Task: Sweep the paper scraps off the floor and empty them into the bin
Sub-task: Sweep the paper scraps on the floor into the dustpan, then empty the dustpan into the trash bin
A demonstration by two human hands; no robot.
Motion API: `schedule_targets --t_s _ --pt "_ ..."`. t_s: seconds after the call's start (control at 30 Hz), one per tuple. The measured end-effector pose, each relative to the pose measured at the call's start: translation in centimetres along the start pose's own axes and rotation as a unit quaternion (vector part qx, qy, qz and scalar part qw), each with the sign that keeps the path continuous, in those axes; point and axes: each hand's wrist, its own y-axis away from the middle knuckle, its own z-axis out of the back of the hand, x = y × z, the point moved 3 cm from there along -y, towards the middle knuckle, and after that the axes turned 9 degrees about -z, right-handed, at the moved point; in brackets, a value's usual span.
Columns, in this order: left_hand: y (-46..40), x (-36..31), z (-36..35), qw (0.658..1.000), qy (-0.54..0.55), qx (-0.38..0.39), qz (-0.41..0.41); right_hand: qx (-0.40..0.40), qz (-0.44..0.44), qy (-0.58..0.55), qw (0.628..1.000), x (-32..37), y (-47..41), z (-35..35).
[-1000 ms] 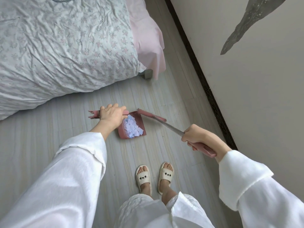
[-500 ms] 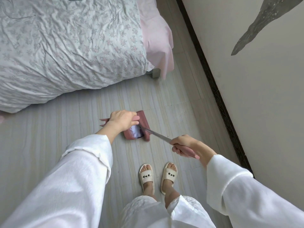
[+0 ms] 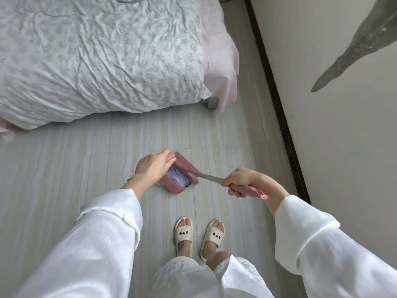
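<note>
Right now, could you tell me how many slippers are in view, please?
2: the left slipper and the right slipper sit side by side on the person's feet, on the floor below the dustpan.

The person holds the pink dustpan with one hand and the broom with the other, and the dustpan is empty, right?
Not quite. The head view shows the dustpan has white paper scraps in it. The left hand does hold it, and the right hand holds the broom.

Home bedroom, rumpled floral duvet [image 3: 96,54] on bed, slippers [image 3: 183,233]
</note>
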Motion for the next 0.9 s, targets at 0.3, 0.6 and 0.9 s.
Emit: schedule_targets --t_s 0.3,0.6,0.9 --pt "7.3 4.2 2.7 0.982 0.051 -0.116 0.143 -0.005 0.080 0.110 0.991 8.7 3.4 -2.5" --pt "18.0 13.6 5.8 0.908 0.121 -0.245 0.316 -0.011 0.166 0.245 0.955 18.5 8.1 -11.8" --pt "29.9 24.5 6.6 0.829 0.159 -0.329 0.423 0.001 0.212 0.350 0.913 26.9 11.9 -26.0"
